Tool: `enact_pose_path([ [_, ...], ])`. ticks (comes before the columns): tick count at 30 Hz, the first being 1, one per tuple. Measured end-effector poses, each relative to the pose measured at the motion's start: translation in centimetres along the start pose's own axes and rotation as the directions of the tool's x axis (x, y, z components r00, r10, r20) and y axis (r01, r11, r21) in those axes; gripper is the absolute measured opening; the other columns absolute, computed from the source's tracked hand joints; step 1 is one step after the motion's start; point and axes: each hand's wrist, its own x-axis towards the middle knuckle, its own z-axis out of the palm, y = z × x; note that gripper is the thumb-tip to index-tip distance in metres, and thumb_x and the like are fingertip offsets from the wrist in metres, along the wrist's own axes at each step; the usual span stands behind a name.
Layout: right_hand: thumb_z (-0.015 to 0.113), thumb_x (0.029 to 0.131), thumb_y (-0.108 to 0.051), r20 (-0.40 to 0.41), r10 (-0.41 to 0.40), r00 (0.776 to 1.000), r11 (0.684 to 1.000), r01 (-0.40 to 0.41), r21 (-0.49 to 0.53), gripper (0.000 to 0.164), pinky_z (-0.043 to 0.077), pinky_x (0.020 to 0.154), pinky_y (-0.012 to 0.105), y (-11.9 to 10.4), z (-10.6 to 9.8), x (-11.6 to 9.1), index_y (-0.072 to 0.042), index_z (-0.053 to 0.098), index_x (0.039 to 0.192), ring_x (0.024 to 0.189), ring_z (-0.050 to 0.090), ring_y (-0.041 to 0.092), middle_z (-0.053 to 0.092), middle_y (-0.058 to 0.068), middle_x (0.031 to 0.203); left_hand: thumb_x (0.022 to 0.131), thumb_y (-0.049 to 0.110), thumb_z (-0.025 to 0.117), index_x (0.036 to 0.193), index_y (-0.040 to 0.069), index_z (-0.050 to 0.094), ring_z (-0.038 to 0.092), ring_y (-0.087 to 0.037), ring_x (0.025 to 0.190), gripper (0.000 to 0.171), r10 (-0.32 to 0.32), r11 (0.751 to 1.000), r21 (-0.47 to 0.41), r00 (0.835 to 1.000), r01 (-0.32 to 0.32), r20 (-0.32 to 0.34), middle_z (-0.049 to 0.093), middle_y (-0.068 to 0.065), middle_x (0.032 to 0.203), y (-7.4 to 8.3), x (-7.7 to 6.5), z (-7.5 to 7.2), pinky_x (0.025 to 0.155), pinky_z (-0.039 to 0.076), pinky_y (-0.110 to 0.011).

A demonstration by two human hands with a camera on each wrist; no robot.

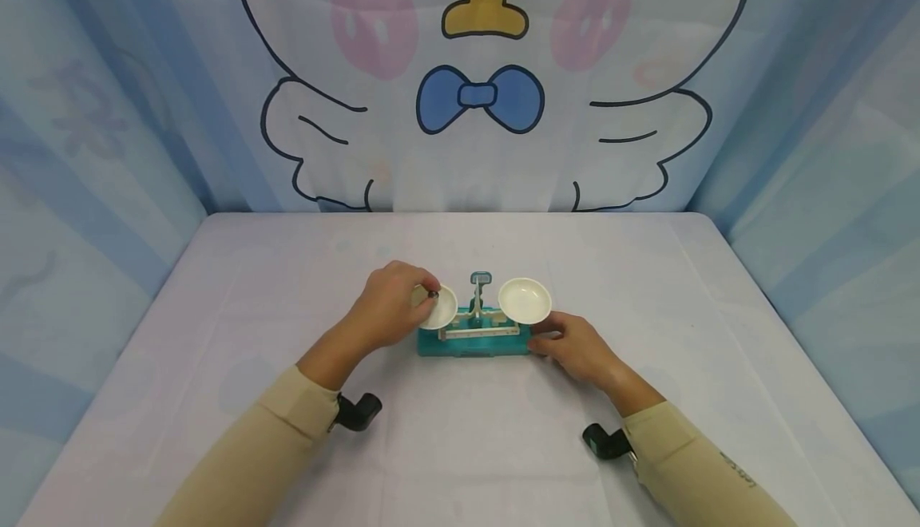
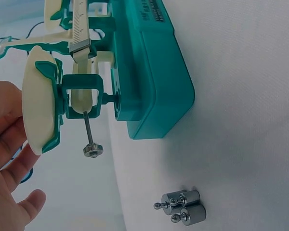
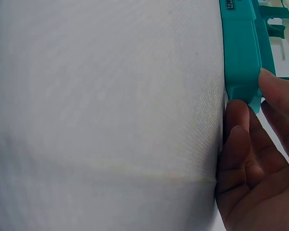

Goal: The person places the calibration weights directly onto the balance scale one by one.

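Note:
A small balance scale with a teal base [image 1: 474, 345] stands on the table, with two white pans on it. Over the left pan [image 1: 447, 307], my left hand [image 1: 388, 303] pinches a small dark metal weight [image 1: 434, 295] between thumb and fingertip. In the left wrist view that pan hides the fingertips and the weight. My right hand [image 1: 575, 345] grips the right end of the base, its thumb [image 3: 274, 89] against the upper edge and other fingers at the end face. The right pan [image 1: 525, 301] sits just above this hand and holds nothing.
Three silver knobbed weights [image 2: 183, 207] stand in a cluster on the white cloth [image 2: 245, 144], off the left end of the scale. A metal adjusting screw [image 2: 93, 150] sticks out from the beam. Behind the table hangs a cartoon-printed curtain [image 1: 481, 168].

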Motion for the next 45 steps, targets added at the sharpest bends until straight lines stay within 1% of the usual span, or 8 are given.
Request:
enact_pose_path([
  [11, 0.070, 0.092, -0.016, 0.001, -0.002, 1.000, 1.000, 0.002, 0.001, 0.042, 0.055, 0.076, 0.035, 0.1, -0.1, -0.1, 0.002, 0.062, 0.128, 0.101, 0.065, 0.025, 0.065, 0.016, 0.124, 0.094, 0.015, 0.067, 0.110, 0.007, 0.073, 0.055, -0.028, 0.116, 0.019, -0.027, 1.000, -0.013, 0.999, 0.027, 0.025, 0.068, -0.008, 0.114, 0.1, 0.2, 0.1, 0.104, 0.040, -0.051],
  [16, 0.070, 0.092, -0.016, 0.002, 0.008, 1.000, 1.000, -0.008, -0.001, 0.040, 0.055, 0.074, 0.033, 0.1, -0.1, -0.1, 0.002, 0.063, 0.127, 0.098, 0.065, 0.023, 0.065, 0.015, 0.124, 0.094, 0.015, 0.068, 0.110, 0.008, 0.073, 0.055, -0.028, 0.117, 0.019, -0.036, 0.999, -0.009, 0.999, 0.036, 0.027, 0.068, -0.008, 0.115, 0.1, 0.2, 0.3, 0.105, 0.039, -0.051],
  [25, 0.070, 0.092, -0.017, -0.001, 0.009, 1.000, 1.000, -0.009, -0.006, 0.041, 0.055, 0.073, 0.033, 0.3, 0.0, 0.0, 0.001, 0.063, 0.128, 0.098, 0.065, 0.022, 0.065, 0.015, 0.125, 0.093, 0.013, 0.067, 0.108, 0.008, 0.074, 0.055, -0.028, 0.117, 0.018, -0.025, 1.000, -0.012, 1.000, 0.025, 0.017, 0.069, -0.007, 0.113, 0.0, 0.2, 0.4, 0.105, 0.038, -0.052],
  [28, 0.070, 0.092, -0.017, 0.001, 0.009, 1.000, 1.000, -0.009, -0.003, 0.041, 0.055, 0.073, 0.033, 0.3, 0.0, 0.0, 0.001, 0.062, 0.129, 0.099, 0.065, 0.022, 0.065, 0.015, 0.126, 0.093, 0.015, 0.067, 0.110, 0.008, 0.073, 0.054, -0.028, 0.119, 0.019, -0.035, 0.999, -0.023, 0.999, 0.036, 0.022, 0.068, -0.008, 0.116, 0.0, 0.2, 0.3, 0.106, 0.037, -0.052],
  [33, 0.070, 0.092, -0.016, -0.002, 0.007, 1.000, 1.000, -0.007, -0.002, 0.042, 0.055, 0.073, 0.032, 0.2, 0.0, -0.1, 0.001, 0.062, 0.129, 0.098, 0.065, 0.022, 0.065, 0.015, 0.125, 0.094, 0.018, 0.069, 0.116, 0.009, 0.072, 0.051, -0.030, 0.125, 0.024, -0.064, 0.996, -0.066, 0.998, 0.065, 0.021, 0.065, -0.009, 0.125, 0.0, 0.0, 0.0, 0.107, 0.038, -0.052],
  [38, 0.070, 0.091, -0.016, 0.000, 0.005, 1.000, 1.000, -0.005, -0.001, 0.042, 0.055, 0.073, 0.033, 0.1, 0.0, -0.2, 0.002, 0.062, 0.129, 0.097, 0.065, 0.022, 0.065, 0.016, 0.125, 0.094, 0.019, 0.069, 0.120, 0.009, 0.070, 0.050, -0.030, 0.128, 0.028, -0.090, 0.990, -0.103, 0.996, 0.092, 0.018, 0.063, -0.010, 0.129, -0.5, -0.3, -0.5, 0.107, 0.040, -0.051],
  [41, 0.070, 0.092, -0.016, 0.004, 0.005, 1.000, 1.000, -0.005, -0.003, 0.042, 0.055, 0.073, 0.033, 0.1, 0.0, -0.2, 0.002, 0.062, 0.129, 0.096, 0.064, 0.022, 0.065, 0.016, 0.125, 0.094, 0.017, 0.069, 0.121, 0.008, 0.069, 0.050, -0.031, 0.128, 0.029, -0.099, 0.989, -0.106, 0.995, 0.099, 0.008, 0.063, -0.010, 0.129, -1.1, -0.5, -0.9, 0.107, 0.040, -0.051],
  [45, 0.070, 0.092, -0.017, 0.004, 0.006, 1.000, 1.000, -0.006, -0.009, 0.042, 0.055, 0.072, 0.033, 0.0, -0.1, -0.2, 0.002, 0.062, 0.129, 0.096, 0.064, 0.022, 0.065, 0.016, 0.125, 0.094, 0.017, 0.070, 0.122, 0.007, 0.069, 0.049, -0.031, 0.129, 0.029, -0.127, 0.987, -0.103, 0.992, 0.127, 0.001, 0.064, -0.010, 0.129, -1.9, -1.0, -1.3, 0.107, 0.041, -0.050],
])
